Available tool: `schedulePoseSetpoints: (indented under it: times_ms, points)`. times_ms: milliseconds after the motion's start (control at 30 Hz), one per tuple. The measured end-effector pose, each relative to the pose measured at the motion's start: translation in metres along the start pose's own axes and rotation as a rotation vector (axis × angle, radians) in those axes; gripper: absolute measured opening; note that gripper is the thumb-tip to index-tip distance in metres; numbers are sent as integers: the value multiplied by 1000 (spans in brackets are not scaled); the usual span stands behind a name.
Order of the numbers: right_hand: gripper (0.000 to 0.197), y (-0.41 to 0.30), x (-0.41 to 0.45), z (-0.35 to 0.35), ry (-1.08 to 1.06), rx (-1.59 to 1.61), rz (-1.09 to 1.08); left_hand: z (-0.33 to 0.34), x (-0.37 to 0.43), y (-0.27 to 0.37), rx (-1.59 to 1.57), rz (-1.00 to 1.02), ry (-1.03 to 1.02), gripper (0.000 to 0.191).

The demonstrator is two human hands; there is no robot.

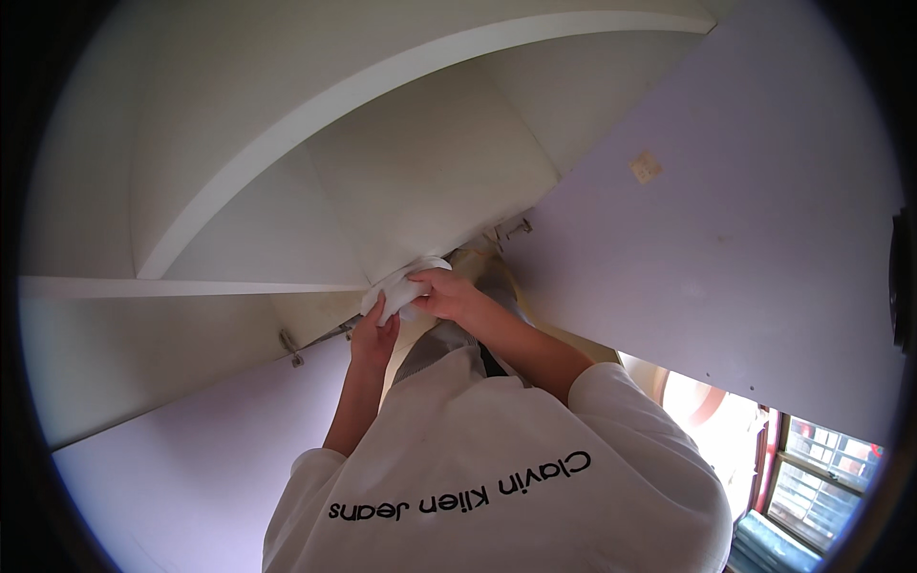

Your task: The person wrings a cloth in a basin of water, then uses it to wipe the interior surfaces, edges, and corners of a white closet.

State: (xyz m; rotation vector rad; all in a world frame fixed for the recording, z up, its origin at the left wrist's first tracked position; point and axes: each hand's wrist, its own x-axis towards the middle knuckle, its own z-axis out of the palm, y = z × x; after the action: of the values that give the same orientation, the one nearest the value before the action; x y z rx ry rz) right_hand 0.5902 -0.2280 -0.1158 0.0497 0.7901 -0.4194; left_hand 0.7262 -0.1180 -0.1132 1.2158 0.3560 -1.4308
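Between my two hands is a crumpled white cloth or wipe (401, 290), bunched up in front of my body. My left hand (375, 331) pinches its near left end with thumb and fingers. The fingers of my right hand (445, 292) grip its right side. Behind the cloth lies the lower part of an open white cabinet (458, 157), whose inside has pale panels. A white shelf with a curved-looking front edge (401, 68) runs above my hands.
A lilac cabinet door (702, 236) stands open on the right, with a small square sticker (645, 167). Another lilac door (208, 458) is on the left. Metal hinges (290, 348) join the doors to the cabinet. A barred window (817, 473) shows at lower right.
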Motion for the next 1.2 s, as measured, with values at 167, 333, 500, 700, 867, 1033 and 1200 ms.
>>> schedulePoseSetpoints:
  times_ms: [167, 333, 500, 700, 867, 1033, 1200]
  points:
    - [29, 15, 96, -50, 150, 15, 57, -33, 66, -13, 5, 36, -83, 31]
    - [28, 25, 105, -48, 403, -73, -36, -54, 157, -37, -75, -140, 6, 32]
    - [30, 32, 118, -70, 555, 179, -242, -42, 175, -49, 71, -28, 92, 36]
    - [33, 32, 41, -19, 214, -66, -17, -46, 57, -11, 58, 152, 19, 39]
    - [32, 31, 32, -18, 7, -67, -9, -17, 1, 18, 154, 265, -32, 38]
    - [33, 47, 89, -29, 159, -62, -14, -64, 89, 3, 104, 178, -76, 32]
    - [39, 64, 84, 7, 554, -102, -208, -130, 192, -11, 26, 92, 28, 31]
